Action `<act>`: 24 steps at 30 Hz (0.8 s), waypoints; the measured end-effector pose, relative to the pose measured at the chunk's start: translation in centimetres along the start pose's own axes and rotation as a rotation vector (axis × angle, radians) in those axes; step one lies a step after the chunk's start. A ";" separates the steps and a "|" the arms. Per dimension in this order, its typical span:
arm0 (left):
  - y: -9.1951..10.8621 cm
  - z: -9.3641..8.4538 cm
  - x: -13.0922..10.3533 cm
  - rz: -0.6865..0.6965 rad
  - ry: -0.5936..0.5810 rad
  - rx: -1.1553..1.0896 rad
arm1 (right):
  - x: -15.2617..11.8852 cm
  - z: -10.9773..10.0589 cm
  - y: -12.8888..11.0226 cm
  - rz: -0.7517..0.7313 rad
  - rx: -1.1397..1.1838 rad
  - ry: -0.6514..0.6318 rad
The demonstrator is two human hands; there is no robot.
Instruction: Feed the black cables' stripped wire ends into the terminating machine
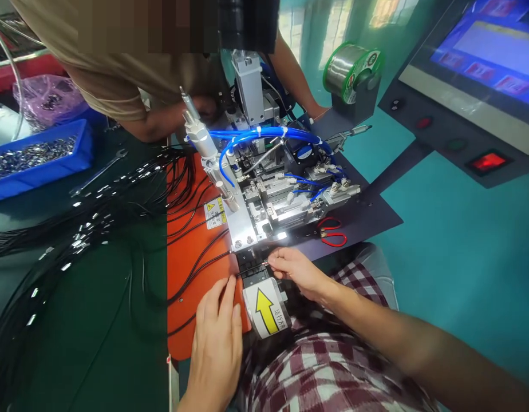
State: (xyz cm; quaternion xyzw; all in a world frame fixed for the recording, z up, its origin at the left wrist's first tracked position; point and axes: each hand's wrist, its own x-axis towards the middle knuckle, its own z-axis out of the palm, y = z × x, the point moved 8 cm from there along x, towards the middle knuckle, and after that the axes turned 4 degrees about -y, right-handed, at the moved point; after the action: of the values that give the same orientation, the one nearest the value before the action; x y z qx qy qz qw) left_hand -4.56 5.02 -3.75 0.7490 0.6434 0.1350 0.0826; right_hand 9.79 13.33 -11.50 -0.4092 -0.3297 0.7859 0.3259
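A thin black cable (pixel 251 269) lies across the dark feed track (pixel 252 280) at the front of a small metal machine (pixel 264 200). At its right end, my right hand (pixel 296 272) pinches the cable tip between thumb and fingers. My left hand (pixel 219 337) rests on the orange plate (pixel 200 312) with fingers stretched out and thumb apart; its fingertips touch the cable beside the track. Just below the track is a white cover (pixel 267 309) with a yellow arrow. Several more black cables (pixel 200 266) trail over the orange plate to the left.
Across the machine sits another person (pixel 118 74), arms around its back. Cable bundles with shiny ends (pixel 90 229), a wrench (pixel 99 171) and a blue bin of metal parts (pixel 36 157) occupy the left. Red-handled scissors (pixel 333 232), a solder spool (pixel 352 71) and a control screen (pixel 483 68) are right.
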 end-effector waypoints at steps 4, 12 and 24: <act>-0.5 0.5 -0.2 0.049 -0.035 0.066 | 0.1 0.2 -0.2 -0.010 -0.020 -0.007; -1.1 0.1 0.1 0.080 -0.025 0.039 | -1.3 -2.5 -1.3 -0.109 -0.100 0.117; -1.1 -0.9 4.2 0.102 0.017 -0.045 | -7.9 -10.4 2.2 -0.011 -0.099 0.415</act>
State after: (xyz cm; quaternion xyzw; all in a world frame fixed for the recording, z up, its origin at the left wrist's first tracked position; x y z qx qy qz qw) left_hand -5.33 9.26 -2.87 0.7776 0.6019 0.1598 0.0869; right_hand 21.79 8.53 -14.53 -0.5759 -0.2960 0.6658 0.3708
